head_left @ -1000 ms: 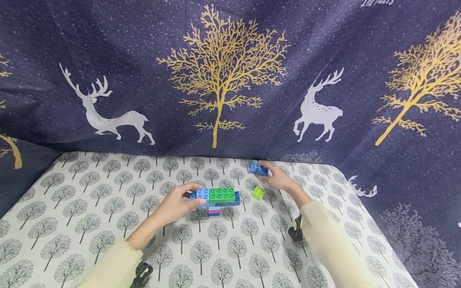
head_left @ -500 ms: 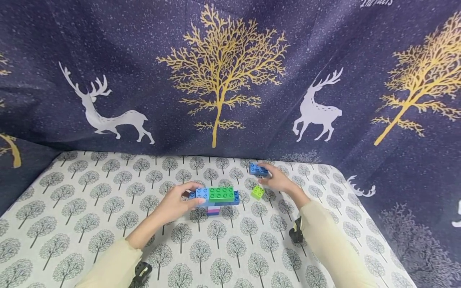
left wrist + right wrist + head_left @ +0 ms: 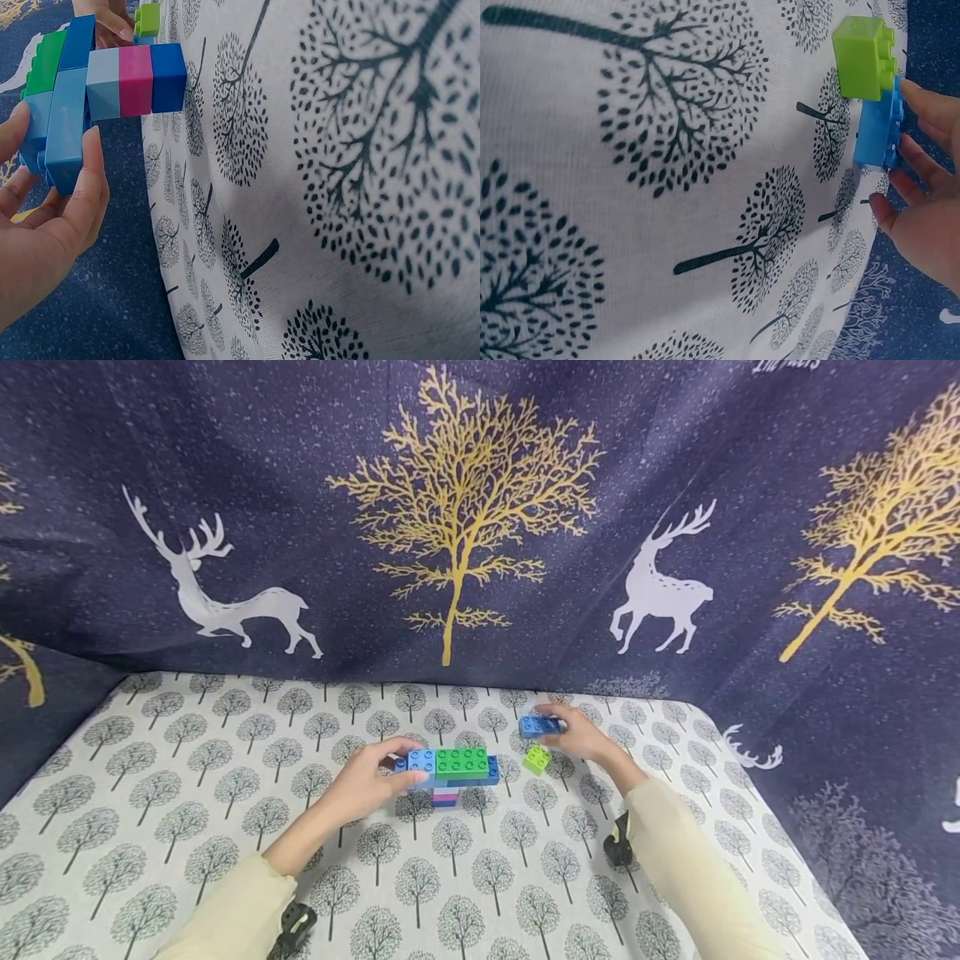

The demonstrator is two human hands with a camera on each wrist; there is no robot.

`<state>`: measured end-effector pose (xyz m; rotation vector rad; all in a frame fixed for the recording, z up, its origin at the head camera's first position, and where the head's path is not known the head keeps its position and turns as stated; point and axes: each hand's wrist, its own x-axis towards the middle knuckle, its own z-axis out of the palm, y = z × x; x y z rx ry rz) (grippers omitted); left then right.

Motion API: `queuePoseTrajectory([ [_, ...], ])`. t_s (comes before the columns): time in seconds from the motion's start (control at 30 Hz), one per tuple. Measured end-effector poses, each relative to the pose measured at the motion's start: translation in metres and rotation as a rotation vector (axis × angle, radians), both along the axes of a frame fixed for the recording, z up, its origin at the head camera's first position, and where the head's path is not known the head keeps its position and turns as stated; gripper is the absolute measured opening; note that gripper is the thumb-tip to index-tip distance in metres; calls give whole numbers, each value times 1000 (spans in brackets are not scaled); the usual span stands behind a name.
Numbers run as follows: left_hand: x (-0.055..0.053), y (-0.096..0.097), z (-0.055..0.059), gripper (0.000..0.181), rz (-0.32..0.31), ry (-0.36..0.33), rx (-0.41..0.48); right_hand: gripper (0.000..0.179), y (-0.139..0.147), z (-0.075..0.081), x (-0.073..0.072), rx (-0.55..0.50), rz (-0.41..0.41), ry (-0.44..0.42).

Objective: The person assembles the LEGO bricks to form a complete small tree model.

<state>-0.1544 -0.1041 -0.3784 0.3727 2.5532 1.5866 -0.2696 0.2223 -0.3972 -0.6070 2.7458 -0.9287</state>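
Note:
My left hand [image 3: 367, 783] grips the left end of a toy brick build, thumb and fingers on either side of its light blue bricks [image 3: 422, 763]. A green brick [image 3: 461, 763] sits on top, over a dark blue brick [image 3: 492, 770]. Underneath, a short column of pale blue, pink [image 3: 136, 81] and dark blue [image 3: 169, 77] bricks reaches down to the cloth. Farther back on the right, my right hand [image 3: 579, 733] holds a blue brick [image 3: 538, 727] between thumb and fingers. Just in front of that brick lies a small lime green brick [image 3: 537, 760].
A white cloth [image 3: 360, 902] printed with dark trees covers the table. Behind it hangs a navy curtain [image 3: 360, 610] with gold trees and white deer. Black wrist straps [image 3: 618, 840] show at both sleeves.
The blue brick in my right hand has turned from slanted to nearly level and come slightly nearer the lime green brick. My left hand and the build stay in place.

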Motion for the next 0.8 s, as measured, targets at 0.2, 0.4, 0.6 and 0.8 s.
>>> queuePoseTrajectory([
  [0.2, 0, 0, -2, 43, 2, -11, -2, 49, 2, -1, 6, 38, -7, 18],
  [0.4, 0, 0, -4, 45, 8, -19, 3, 39, 5, -5, 7, 27, -15, 40],
  [0.6, 0, 0, -3, 43, 10, -16, 10, 43, 10, -8, 10, 26, -1, 36],
  [0.8, 0, 0, -1, 42, 6, 0, 6, 43, 12, -9, 12, 7, -15, 23],
])
